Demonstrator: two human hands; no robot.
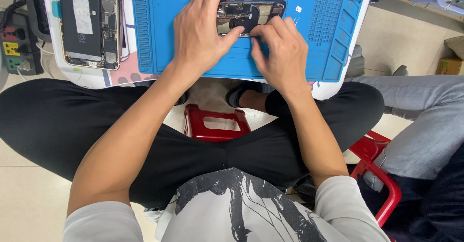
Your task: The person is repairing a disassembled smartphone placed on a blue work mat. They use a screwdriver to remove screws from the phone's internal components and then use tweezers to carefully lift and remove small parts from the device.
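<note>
An opened phone point(249, 16) lies flat and crosswise on the blue work mat point(193, 63), its dark frame uppermost. Inside show a black battery, small circuit boards and silvery metal shields, partly covered by fingers.

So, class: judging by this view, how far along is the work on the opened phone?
Done: the opened phone on the blue mat has its insides exposed. In hand: the left hand steadies it while the right hand presses at its lower edge. Left: it remains uncovered; a second open phone lies aside.
</note>
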